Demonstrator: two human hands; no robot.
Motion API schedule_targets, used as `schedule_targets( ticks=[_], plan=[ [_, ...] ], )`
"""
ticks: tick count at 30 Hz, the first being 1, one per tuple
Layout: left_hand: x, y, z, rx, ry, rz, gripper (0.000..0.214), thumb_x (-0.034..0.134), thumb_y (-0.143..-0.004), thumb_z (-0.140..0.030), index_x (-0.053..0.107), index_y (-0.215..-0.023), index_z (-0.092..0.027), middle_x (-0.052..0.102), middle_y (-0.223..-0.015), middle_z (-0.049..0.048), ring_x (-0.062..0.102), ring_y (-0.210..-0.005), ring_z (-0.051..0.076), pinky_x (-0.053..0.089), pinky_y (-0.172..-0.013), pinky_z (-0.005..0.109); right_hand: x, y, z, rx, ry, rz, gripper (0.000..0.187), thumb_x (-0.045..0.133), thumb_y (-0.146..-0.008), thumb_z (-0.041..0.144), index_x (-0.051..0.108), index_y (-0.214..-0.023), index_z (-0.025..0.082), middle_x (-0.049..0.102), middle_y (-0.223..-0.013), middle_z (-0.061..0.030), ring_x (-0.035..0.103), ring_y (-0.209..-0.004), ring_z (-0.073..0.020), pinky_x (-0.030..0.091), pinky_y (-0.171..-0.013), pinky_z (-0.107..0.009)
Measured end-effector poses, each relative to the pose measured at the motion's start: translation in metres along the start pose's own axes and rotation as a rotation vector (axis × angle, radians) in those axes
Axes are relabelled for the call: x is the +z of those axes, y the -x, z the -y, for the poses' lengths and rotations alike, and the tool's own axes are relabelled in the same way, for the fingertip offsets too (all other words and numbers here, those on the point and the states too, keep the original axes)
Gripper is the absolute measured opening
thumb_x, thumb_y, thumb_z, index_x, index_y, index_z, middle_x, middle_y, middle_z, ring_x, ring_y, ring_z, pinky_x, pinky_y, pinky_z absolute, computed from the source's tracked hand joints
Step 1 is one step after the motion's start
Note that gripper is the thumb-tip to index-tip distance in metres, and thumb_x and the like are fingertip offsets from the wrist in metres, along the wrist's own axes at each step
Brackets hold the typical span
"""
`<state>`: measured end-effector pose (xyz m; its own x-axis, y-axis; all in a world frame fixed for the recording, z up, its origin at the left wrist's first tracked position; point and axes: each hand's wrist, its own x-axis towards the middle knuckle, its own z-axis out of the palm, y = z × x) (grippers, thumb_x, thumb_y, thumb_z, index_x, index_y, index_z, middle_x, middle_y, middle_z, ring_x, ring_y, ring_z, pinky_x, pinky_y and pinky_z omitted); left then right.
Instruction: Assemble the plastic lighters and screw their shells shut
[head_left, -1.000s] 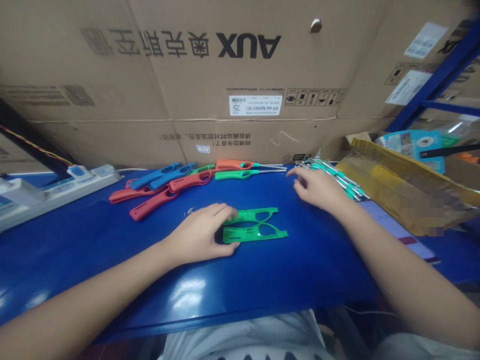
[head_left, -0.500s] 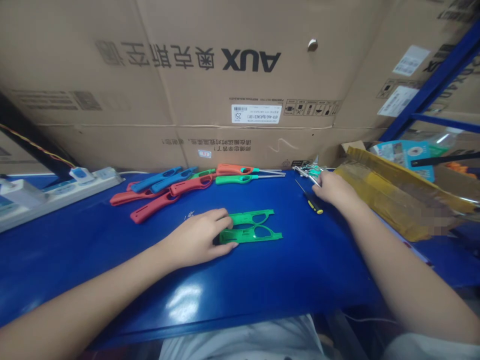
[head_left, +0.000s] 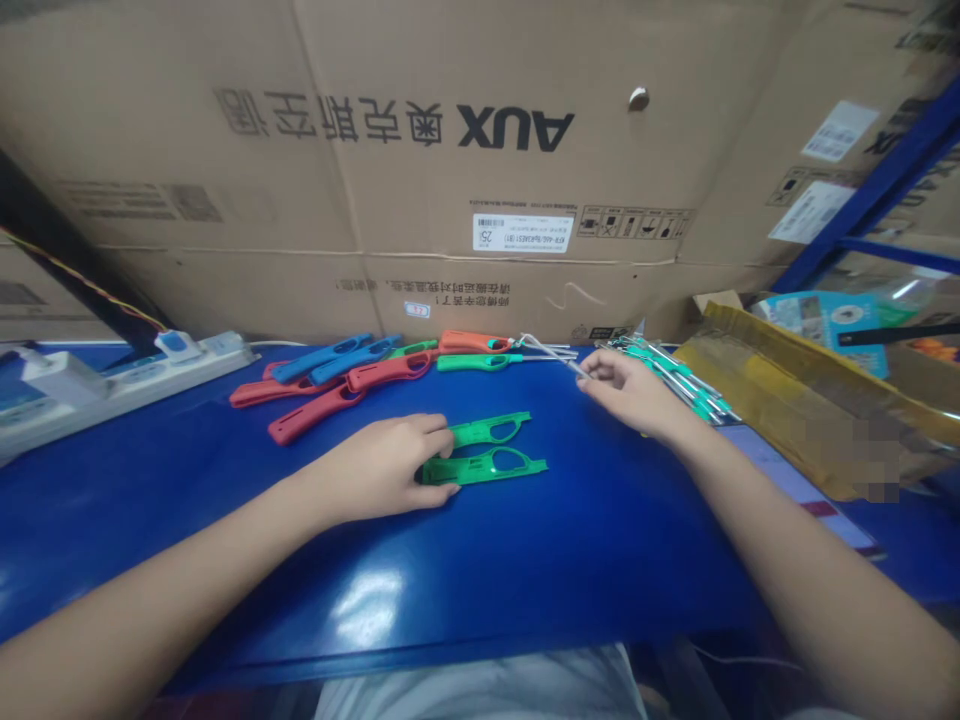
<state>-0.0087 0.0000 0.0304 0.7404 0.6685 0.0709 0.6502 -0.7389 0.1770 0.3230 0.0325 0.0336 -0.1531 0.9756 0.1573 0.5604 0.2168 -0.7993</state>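
While the tabletop (head_left: 570, 560) stays bare along its near edge, its far edge is closed by a large cardboard box (head_left: 420, 190). At far left, a white power strip (head_left: 150, 385) runs obliquely along the margin. Next come red and blue casings (head_left: 307, 420) overlapping on the far side, then an orange handle (head_left: 465, 342) and a green handle (head_left: 469, 362), their rods directed right. Clear surface extends between the two hands and toward the near edge. At right, piled metal rods (head_left: 679, 378) and a yellow-taped carton (head_left: 757, 400) limit movement.

Left hand (head_left: 397, 462): curled about the left ends of two green casing halves (head_left: 484, 467), gripping them; these lie side by side, pointing right. Right hand (head_left: 626, 392): farther off, fingers pinched on a thin metal rod (head_left: 576, 369) trailing a pale loop leftward, held beyond the halves and apart from them.
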Motion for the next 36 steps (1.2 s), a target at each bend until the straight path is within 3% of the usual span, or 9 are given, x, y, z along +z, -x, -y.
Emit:
schedule_targets(
  ticks=[7,12,16,22,30,36],
  plan=[
    [-0.005,0.000,0.008,0.017,-0.078,-0.010,0.027,0.069,-0.084,-0.047,0.066,-0.090,-0.021,0.064,-0.087,0.0013,0.065,-0.073,0.019,0.043,-0.061,0.030,0.027,0.013,0.011,-0.008,-0.142,0.272,0.041,0.066,-0.082,0.058,0.057,-0.093,0.020,0.052,-0.073,0.0037,0.043,-0.059,-0.0094,0.035,-0.055,-0.023],
    [0.000,-0.002,0.003,-0.036,-0.036,-0.288,0.040,0.065,-0.088,-0.057,0.064,-0.102,-0.020,0.069,-0.097,0.0035,0.068,-0.088,0.021,0.050,-0.071,0.030,0.025,0.020,0.020,-0.043,-0.162,0.394,0.037,0.066,-0.086,0.054,0.059,-0.094,0.019,0.058,-0.076,0.0013,0.053,-0.067,-0.0117,0.044,-0.062,-0.025],
    [0.009,-0.002,0.000,-0.010,-0.010,-0.419,0.031,0.063,-0.095,-0.048,0.064,-0.109,-0.020,0.071,-0.104,0.0044,0.069,-0.094,0.020,0.053,-0.078,0.029,0.025,0.022,0.022,-0.069,-0.135,0.442,0.033,0.063,-0.090,0.051,0.061,-0.096,0.018,0.061,-0.075,0.0006,0.055,-0.068,-0.0123,0.044,-0.063,-0.025],
    [0.013,-0.002,0.002,0.164,-0.037,-0.454,0.016,0.059,-0.100,-0.031,0.067,-0.098,-0.018,0.073,-0.092,0.0053,0.068,-0.085,0.018,0.053,-0.076,0.028,0.025,0.021,0.019,-0.113,-0.042,0.461,0.034,0.058,-0.093,0.051,0.064,-0.100,0.018,0.063,-0.075,-0.0001,0.056,-0.068,-0.0134,0.045,-0.064,-0.026],
    [0.015,-0.002,0.000,0.219,-0.038,-0.496,0.014,0.063,-0.098,-0.030,0.068,-0.099,-0.016,0.072,-0.089,0.0051,0.066,-0.081,0.017,0.053,-0.074,0.028,0.024,0.020,0.017,-0.300,0.111,0.580,0.032,0.053,-0.098,0.044,0.071,-0.101,0.017,0.070,-0.098,-0.0060,0.062,-0.087,-0.0171,0.047,-0.080,-0.030],
    [0.020,-0.005,0.004,0.176,-0.033,-0.453,0.017,0.059,-0.099,-0.028,0.070,-0.099,-0.016,0.072,-0.092,0.0058,0.068,-0.085,0.018,0.054,-0.076,0.028,0.021,0.023,0.019,-0.172,0.009,0.617,0.025,0.057,-0.097,0.040,0.060,-0.106,0.017,0.066,-0.080,-0.0015,0.060,-0.071,-0.0127,0.046,-0.065,-0.024]
  ],
)
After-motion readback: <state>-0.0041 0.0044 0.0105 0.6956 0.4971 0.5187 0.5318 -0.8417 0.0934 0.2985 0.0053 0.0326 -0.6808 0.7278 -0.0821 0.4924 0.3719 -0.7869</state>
